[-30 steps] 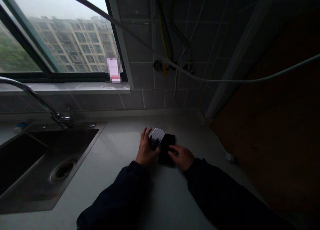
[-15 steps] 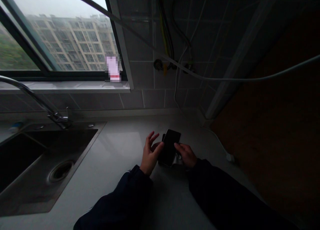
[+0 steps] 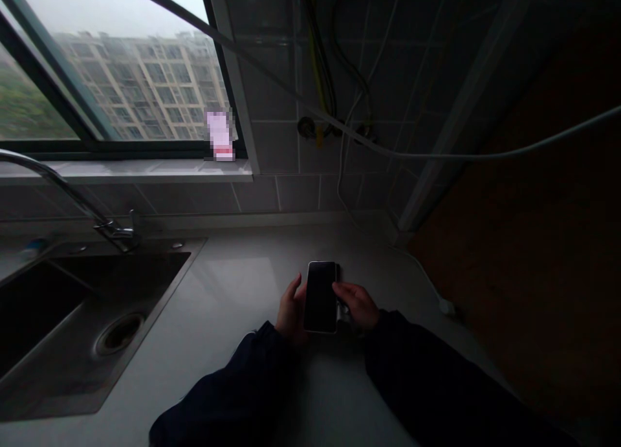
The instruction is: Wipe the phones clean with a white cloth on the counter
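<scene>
One phone (image 3: pixel 320 298), lower centre: right hand (image 3: pixel 358 306) pinches its edge, left hand (image 3: pixel 290 309) spread alongside; a slack pinch could drop it

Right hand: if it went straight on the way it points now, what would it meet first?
The phone, whose right edge the right hand seems to touch. Roughly beyond it in that line lies the left hand, though depth is unclear.

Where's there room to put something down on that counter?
There's bare counter between the sink and the left hand, and behind the phone toward the tiled wall. It's crowded around the phone, where the right hand is too. A white cord lies by the right edge.
</scene>
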Demonstrator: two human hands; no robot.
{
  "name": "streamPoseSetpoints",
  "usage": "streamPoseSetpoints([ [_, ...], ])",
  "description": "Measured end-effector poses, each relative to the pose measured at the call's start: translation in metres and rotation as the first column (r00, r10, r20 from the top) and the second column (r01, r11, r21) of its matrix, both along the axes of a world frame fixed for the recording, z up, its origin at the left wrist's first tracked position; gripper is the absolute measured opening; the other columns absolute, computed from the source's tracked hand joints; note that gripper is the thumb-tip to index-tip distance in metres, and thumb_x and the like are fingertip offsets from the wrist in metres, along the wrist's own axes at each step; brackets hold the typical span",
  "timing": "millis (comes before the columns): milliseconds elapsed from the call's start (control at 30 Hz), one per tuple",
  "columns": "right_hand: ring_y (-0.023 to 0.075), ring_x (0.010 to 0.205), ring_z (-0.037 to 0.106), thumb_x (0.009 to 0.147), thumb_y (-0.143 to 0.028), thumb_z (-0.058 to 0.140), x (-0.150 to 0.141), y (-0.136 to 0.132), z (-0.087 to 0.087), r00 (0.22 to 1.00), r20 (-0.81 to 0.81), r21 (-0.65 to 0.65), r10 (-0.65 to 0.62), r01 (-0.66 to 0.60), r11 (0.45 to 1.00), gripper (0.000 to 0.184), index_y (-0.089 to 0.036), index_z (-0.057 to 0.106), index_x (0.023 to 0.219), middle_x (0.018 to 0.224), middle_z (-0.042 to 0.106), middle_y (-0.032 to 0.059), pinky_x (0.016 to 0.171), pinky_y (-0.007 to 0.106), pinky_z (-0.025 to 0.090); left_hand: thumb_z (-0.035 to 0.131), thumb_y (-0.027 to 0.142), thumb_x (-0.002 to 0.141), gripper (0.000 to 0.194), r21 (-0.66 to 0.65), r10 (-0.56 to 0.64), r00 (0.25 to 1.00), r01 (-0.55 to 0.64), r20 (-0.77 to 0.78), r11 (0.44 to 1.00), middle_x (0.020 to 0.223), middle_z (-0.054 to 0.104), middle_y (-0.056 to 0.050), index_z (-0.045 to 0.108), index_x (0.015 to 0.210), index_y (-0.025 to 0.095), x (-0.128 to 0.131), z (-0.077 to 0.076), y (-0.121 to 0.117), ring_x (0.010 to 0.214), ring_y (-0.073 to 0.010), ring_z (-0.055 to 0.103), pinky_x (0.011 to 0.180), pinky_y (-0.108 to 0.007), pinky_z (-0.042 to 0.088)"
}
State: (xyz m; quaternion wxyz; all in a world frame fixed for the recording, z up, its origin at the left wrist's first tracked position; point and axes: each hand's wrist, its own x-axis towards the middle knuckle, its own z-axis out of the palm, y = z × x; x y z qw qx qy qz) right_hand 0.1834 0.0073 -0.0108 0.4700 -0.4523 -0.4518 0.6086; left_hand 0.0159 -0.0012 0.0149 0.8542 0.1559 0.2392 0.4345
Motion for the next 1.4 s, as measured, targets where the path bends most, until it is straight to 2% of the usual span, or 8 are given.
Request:
streamPoseSetpoints([
  [200,0.0186,0.073,0.065,0.063,-0.055,0.085,0.005,0.007,-0.001,0.990,0.025,0.036,-0.136,0.135,0.990,0.047,-0.019,0.078,0.092,0.078,0.073,0.0033,0.070,0.030,0.049,0.048,0.045,0.098,0.056,-0.016,0.068,0.995,-0.067,0.076,0.998,0.117,0.072,-0.016,0.050,0.146,0.016,0.001,0.004,-0.001,0.102,-0.0303,0.071,0.093,-0.044,0.052],
  [367,0.0190,0.070,0.066,0.068,-0.046,0.079,0.009,0.009,0.003,0.976,-0.016,0.018,-0.218,0.218,0.976,0.041,-0.019,0.072,0.098,0.084,0.075,0.0050,0.064,0.031,0.051,0.047,0.045,0.098,0.055,0.000,0.010,0.995,-0.010,0.096,1.000,0.121,0.071,-0.018,0.053,0.142,0.013,0.002,0.003,0.000,0.106,-0.0315,0.070,0.094,-0.049,0.053],
  [600,0.0215,0.061,0.068,0.066,-0.024,0.063,0.013,0.004,0.016,0.927,-0.260,-0.123,-0.272,0.248,0.961,0.040,-0.026,0.059,0.106,0.090,0.077,0.0046,0.054,0.035,0.053,0.051,0.044,0.096,0.055,-0.022,0.016,0.995,-0.013,0.103,1.000,0.132,0.066,-0.019,0.052,0.142,0.015,-0.001,-0.001,0.002,0.105,-0.0321,0.070,0.091,-0.053,0.054],
  [733,0.0219,0.067,0.069,0.063,-0.025,0.067,0.017,0.008,0.014,0.938,-0.151,0.006,-0.312,0.316,0.949,0.034,-0.024,0.066,0.098,0.084,0.075,0.0033,0.064,0.037,0.055,0.051,0.044,0.096,0.056,-0.033,-0.003,0.998,0.006,0.068,0.999,0.129,0.067,-0.020,0.053,0.141,0.010,-0.002,-0.004,0.003,0.098,-0.0317,0.072,0.084,-0.049,0.057],
  [933,0.0232,0.085,0.071,0.064,-0.029,0.077,0.020,0.010,0.015,0.950,0.001,0.209,-0.311,0.304,0.930,0.018,-0.021,0.074,0.080,0.084,0.078,0.0058,0.084,0.037,0.053,0.053,0.048,0.094,0.058,-0.086,-0.033,0.999,0.033,-0.006,0.996,0.097,0.074,-0.018,0.054,0.136,0.007,-0.001,-0.013,0.003,0.095,-0.0357,0.074,0.086,-0.050,0.056],
  [1067,0.0246,0.090,0.074,0.072,-0.034,0.078,0.021,0.009,0.018,0.961,0.070,0.301,-0.267,0.235,0.924,0.018,-0.022,0.077,0.085,0.094,0.080,0.0077,0.085,0.039,0.056,0.055,0.048,0.092,0.059,-0.043,-0.064,0.998,0.064,-0.007,0.997,0.102,0.075,-0.020,0.056,0.134,0.007,-0.002,-0.016,0.004,0.095,-0.0367,0.074,0.085,-0.049,0.055],
  [1167,0.0253,0.092,0.075,0.075,-0.037,0.078,0.022,0.008,0.017,0.960,0.111,0.328,-0.259,0.210,0.921,0.020,-0.023,0.078,0.088,0.098,0.081,0.0080,0.084,0.039,0.056,0.052,0.050,0.092,0.060,0.008,-0.123,0.991,0.123,-0.045,0.992,0.099,0.075,-0.023,0.059,0.130,0.005,-0.004,-0.014,0.004,0.082,-0.0321,0.075,0.078,-0.042,0.055],
  [1400,0.0240,0.085,0.070,0.080,-0.041,0.074,0.022,0.010,0.011,0.886,0.201,0.412,-0.418,0.311,0.856,0.023,-0.022,0.077,0.092,0.096,0.078,0.0086,0.081,0.038,0.054,0.050,0.052,0.092,0.053,0.013,-0.113,0.985,0.116,-0.127,0.993,0.089,0.076,-0.023,0.067,0.108,0.005,-0.007,-0.011,0.002,0.073,-0.0285,0.074,0.075,-0.039,0.055],
])
